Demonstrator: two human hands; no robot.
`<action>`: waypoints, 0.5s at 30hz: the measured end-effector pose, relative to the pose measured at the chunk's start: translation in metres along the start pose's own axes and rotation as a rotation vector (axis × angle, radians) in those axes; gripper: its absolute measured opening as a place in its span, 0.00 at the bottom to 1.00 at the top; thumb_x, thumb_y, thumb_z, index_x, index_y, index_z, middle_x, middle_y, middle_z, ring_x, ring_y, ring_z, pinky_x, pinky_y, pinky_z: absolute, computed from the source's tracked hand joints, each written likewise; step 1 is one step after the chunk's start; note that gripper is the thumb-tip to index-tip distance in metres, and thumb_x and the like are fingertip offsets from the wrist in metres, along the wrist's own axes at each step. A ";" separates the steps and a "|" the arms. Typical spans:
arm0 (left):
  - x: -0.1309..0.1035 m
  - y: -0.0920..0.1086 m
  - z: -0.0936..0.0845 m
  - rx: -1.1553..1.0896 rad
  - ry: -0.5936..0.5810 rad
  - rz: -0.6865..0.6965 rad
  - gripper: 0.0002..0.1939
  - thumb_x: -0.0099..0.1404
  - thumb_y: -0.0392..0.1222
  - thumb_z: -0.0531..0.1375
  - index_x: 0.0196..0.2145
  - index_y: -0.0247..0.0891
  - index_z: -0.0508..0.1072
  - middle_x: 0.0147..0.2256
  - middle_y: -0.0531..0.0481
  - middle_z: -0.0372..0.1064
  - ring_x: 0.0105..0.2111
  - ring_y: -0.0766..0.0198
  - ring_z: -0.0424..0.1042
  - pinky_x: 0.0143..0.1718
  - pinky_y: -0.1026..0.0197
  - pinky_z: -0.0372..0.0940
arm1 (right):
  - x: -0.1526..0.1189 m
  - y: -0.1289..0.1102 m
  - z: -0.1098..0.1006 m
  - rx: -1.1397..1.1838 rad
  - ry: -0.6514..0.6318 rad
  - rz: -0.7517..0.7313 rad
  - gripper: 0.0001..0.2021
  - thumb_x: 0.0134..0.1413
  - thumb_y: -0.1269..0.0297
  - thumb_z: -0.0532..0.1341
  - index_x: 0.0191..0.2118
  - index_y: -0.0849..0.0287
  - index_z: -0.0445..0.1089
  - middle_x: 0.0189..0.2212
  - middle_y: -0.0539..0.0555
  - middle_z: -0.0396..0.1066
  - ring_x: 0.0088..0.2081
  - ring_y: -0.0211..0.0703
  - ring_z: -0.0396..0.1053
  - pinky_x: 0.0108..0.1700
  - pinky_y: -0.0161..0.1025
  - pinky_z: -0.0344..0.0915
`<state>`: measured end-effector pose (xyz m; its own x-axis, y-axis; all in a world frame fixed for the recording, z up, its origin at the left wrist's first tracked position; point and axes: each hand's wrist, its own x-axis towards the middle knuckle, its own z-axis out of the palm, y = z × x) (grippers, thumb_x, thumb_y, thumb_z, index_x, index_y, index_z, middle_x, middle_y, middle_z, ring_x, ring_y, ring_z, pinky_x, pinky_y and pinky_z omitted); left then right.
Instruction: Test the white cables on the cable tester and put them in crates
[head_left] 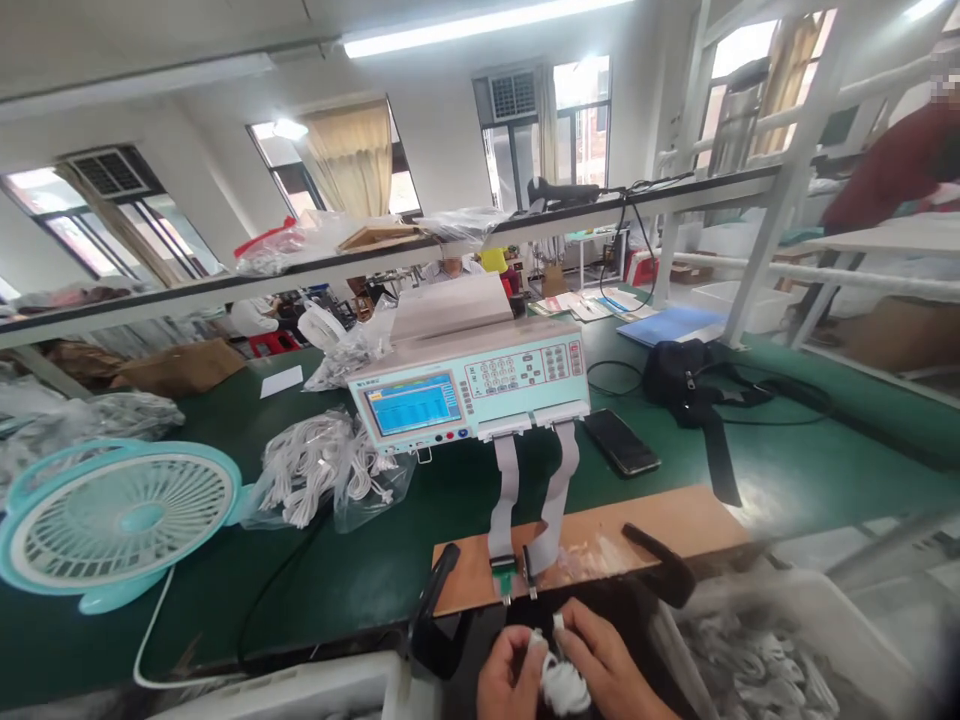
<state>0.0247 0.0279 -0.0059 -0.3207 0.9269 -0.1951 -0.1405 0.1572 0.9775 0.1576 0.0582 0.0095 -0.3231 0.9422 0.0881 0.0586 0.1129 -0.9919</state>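
Note:
At the bottom centre, my left hand (512,672) pinches one end of a white coiled cable (564,686). Beside it, my right hand (600,650) holds the cable's other end between thumb and fingers. The coil hangs between both hands. Just beyond them, two grey ribbon cables (504,500) run from a test instrument (472,385) with a lit blue screen down to small connectors. One connector has a green board (505,580) and lies at the edge of a wooden board (675,520).
A turquoise fan (139,515) and bagged white cables (307,465) stand left. A phone (621,441) and black bag (675,375) lie right. White bins (360,685) flank my hands; the right one (847,600) holds cables. People are in the background.

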 end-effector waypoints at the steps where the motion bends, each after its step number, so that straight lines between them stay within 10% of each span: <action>1: 0.001 0.005 -0.001 -0.005 -0.008 -0.013 0.22 0.45 0.60 0.65 0.23 0.36 0.72 0.19 0.53 0.66 0.21 0.66 0.63 0.23 0.66 0.59 | 0.003 0.000 0.002 0.030 0.033 0.009 0.16 0.59 0.52 0.53 0.27 0.59 0.61 0.24 0.49 0.59 0.28 0.39 0.57 0.31 0.34 0.56; 15: 0.010 0.021 -0.012 -0.111 -0.074 -0.178 0.17 0.54 0.52 0.63 0.33 0.35 0.76 0.23 0.54 0.69 0.23 0.68 0.65 0.24 0.68 0.60 | 0.019 0.000 0.023 0.225 0.109 0.171 0.16 0.50 0.51 0.62 0.24 0.61 0.69 0.21 0.50 0.66 0.25 0.40 0.61 0.28 0.35 0.58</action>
<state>0.0072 0.0362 0.0121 -0.2129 0.9110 -0.3531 -0.2921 0.2855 0.9128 0.1292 0.0690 0.0086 -0.2228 0.9712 -0.0846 -0.1110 -0.1116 -0.9875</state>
